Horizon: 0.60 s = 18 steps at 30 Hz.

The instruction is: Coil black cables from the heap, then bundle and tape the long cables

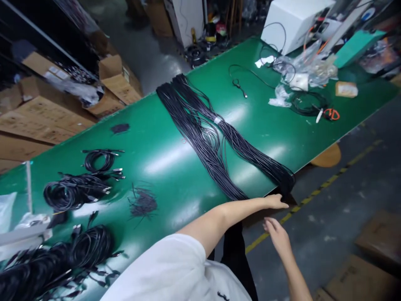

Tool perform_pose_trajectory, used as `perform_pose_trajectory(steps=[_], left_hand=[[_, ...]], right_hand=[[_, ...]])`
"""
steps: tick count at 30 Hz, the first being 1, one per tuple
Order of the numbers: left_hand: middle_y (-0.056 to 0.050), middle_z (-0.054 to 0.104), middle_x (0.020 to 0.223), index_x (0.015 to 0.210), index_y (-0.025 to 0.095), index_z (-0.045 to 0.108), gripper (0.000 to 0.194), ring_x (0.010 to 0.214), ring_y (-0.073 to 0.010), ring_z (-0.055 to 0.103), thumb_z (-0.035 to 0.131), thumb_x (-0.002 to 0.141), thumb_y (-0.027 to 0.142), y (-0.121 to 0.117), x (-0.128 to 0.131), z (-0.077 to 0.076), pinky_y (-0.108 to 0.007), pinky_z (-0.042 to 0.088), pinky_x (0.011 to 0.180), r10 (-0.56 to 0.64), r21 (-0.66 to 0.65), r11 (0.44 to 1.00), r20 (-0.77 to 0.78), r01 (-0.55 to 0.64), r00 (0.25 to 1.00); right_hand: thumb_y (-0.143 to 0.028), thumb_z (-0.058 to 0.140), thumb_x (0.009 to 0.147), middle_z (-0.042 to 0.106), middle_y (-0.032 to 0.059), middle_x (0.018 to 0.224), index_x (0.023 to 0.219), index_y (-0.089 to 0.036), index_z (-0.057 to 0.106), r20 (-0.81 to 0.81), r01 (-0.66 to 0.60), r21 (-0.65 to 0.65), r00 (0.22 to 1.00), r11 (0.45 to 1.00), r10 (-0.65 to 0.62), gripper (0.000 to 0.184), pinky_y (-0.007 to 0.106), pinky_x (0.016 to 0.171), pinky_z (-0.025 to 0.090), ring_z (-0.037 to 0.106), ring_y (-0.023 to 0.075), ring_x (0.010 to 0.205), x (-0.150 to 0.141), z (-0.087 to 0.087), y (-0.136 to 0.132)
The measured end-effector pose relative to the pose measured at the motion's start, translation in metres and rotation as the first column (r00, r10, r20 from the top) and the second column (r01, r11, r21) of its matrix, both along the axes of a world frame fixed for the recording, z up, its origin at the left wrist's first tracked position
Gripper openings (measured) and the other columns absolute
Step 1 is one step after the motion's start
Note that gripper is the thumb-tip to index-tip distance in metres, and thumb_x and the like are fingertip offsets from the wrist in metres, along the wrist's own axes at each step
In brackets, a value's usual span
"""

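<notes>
Two long bundles of black cables lie side by side across the green table (175, 167). The right bundle (247, 148) has a pale tie around it, and its near end hangs over the table's front edge. The left bundle (200, 154) passes behind my left forearm, which hides its near end. My left hand (276, 202) is just below the right bundle's end, fingers stretched out to the right with no cable visibly in them. Off the table edge, over the floor, my right hand (278, 234) is loosely bent, its fingers apart and holding nothing visible.
Coiled cables (77, 190) and a larger cable pile (62, 259) occupy the left side. Black scraps (142, 202) lie nearby. At the far right are orange-handled scissors (331, 114), plastic bags and a white box (291, 25). Cartons (40, 108) stand beyond the table.
</notes>
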<state>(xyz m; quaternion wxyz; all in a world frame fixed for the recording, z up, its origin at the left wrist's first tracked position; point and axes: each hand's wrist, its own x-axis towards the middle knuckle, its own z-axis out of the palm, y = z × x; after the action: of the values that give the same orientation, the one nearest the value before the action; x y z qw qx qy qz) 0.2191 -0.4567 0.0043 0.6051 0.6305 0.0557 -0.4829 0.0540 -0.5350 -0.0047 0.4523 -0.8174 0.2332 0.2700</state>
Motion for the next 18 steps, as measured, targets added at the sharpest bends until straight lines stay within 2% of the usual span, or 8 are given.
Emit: perform_pose_trajectory(steps=[2, 4, 5, 7, 9, 13, 15, 18], left_hand=[[-0.015, 0.07, 0.118, 0.087, 0.018, 0.07, 0.036, 0.126, -0.0358, 0.057, 0.086, 0.056, 0.027, 0.033, -0.007, 0.008, -0.046, 0.036, 0.115, 0.002, -0.075, 0.997, 0.027, 0.0, 1.0], [-0.008, 0.074, 0.095, 0.083, 0.019, 0.07, 0.024, 0.104, -0.0268, 0.067, 0.081, 0.063, 0.026, 0.078, -0.008, 0.015, -0.044, 0.046, 0.106, 0.102, -0.136, 0.986, 0.052, -0.094, 0.993], [-0.007, 0.074, 0.086, 0.086, 0.018, 0.07, 0.023, 0.092, -0.0233, 0.069, 0.08, 0.066, 0.025, 0.103, -0.007, 0.017, -0.044, 0.05, 0.099, 0.209, -0.163, 0.967, 0.058, -0.197, 0.976], [-0.005, 0.072, 0.082, 0.094, 0.016, 0.068, 0.025, 0.081, -0.0174, 0.067, 0.075, 0.073, 0.029, 0.157, 0.0, 0.02, -0.041, 0.053, 0.092, 0.374, -0.145, 0.922, 0.093, -0.359, 0.923], [-0.006, 0.072, 0.09, 0.101, 0.016, 0.064, 0.027, 0.084, -0.0148, 0.066, 0.069, 0.08, 0.032, 0.206, 0.01, 0.019, -0.037, 0.052, 0.093, 0.497, -0.104, 0.867, 0.147, -0.487, 0.855], [-0.008, 0.071, 0.092, 0.105, 0.015, 0.06, 0.036, 0.081, -0.0143, 0.067, 0.068, 0.08, 0.039, 0.273, 0.022, 0.011, -0.032, 0.052, 0.085, 0.611, -0.061, 0.789, 0.194, -0.612, 0.768], [-0.008, 0.071, 0.089, 0.106, 0.014, 0.059, 0.044, 0.077, -0.0151, 0.068, 0.071, 0.076, 0.045, 0.288, 0.018, 0.009, -0.031, 0.051, 0.079, 0.617, -0.065, 0.784, 0.192, -0.617, 0.763], [-0.009, 0.073, 0.091, 0.108, 0.014, 0.061, 0.057, 0.078, -0.0173, 0.07, 0.074, 0.07, 0.053, 0.297, 0.007, 0.009, -0.029, 0.05, 0.075, 0.626, -0.072, 0.777, 0.193, -0.626, 0.756]], right_hand=[[-0.062, 0.05, 0.073, 0.073, 0.0101, 0.091, 0.103, -0.02, 0.068, 0.006, 0.07, -0.031, 0.998, 0.997, -0.069, 0.055, 0.037, 0.084, 0.052, 0.07, 0.0258, 0.086, -0.01, 0.011, 0.003], [-0.063, 0.055, 0.068, 0.073, 0.0099, 0.085, 0.096, -0.019, 0.069, -0.024, 0.098, 0.013, 0.995, 0.995, -0.098, 0.054, 0.036, 0.08, 0.053, 0.069, 0.0253, 0.081, -0.025, 0.019, 0.019], [-0.063, 0.056, 0.066, 0.073, 0.0094, 0.082, 0.092, -0.019, 0.07, -0.044, 0.089, 0.059, 0.995, 0.994, -0.086, 0.053, 0.036, 0.078, 0.053, 0.069, 0.0248, 0.078, -0.031, 0.023, 0.03], [-0.061, 0.06, 0.064, 0.071, 0.0073, 0.075, 0.087, -0.019, 0.071, -0.074, 0.029, 0.174, 0.997, 0.984, -0.017, 0.049, 0.035, 0.076, 0.053, 0.067, 0.0228, 0.073, -0.033, 0.033, 0.052], [-0.06, 0.063, 0.065, 0.068, 0.0049, 0.069, 0.082, -0.019, 0.071, -0.064, -0.016, 0.265, 0.997, 0.964, 0.035, 0.045, 0.034, 0.071, 0.052, 0.064, 0.0199, 0.067, -0.016, 0.048, 0.065], [-0.057, 0.071, 0.06, 0.063, 0.0026, 0.06, 0.075, -0.017, 0.07, 0.087, 0.093, 0.266, 0.989, 0.959, -0.12, 0.043, 0.029, 0.061, 0.049, 0.057, 0.0147, 0.057, 0.066, 0.082, 0.046], [-0.055, 0.074, 0.06, 0.064, 0.0027, 0.063, 0.078, -0.017, 0.069, 0.177, 0.187, 0.236, 0.957, 0.953, -0.232, 0.043, 0.028, 0.062, 0.05, 0.058, 0.0135, 0.059, 0.123, 0.094, 0.024], [-0.047, 0.072, 0.07, 0.065, 0.003, 0.072, 0.085, -0.016, 0.064, 0.292, 0.321, 0.188, 0.884, 0.928, -0.365, 0.035, 0.026, 0.066, 0.052, 0.06, 0.0116, 0.065, 0.222, 0.103, -0.007]])
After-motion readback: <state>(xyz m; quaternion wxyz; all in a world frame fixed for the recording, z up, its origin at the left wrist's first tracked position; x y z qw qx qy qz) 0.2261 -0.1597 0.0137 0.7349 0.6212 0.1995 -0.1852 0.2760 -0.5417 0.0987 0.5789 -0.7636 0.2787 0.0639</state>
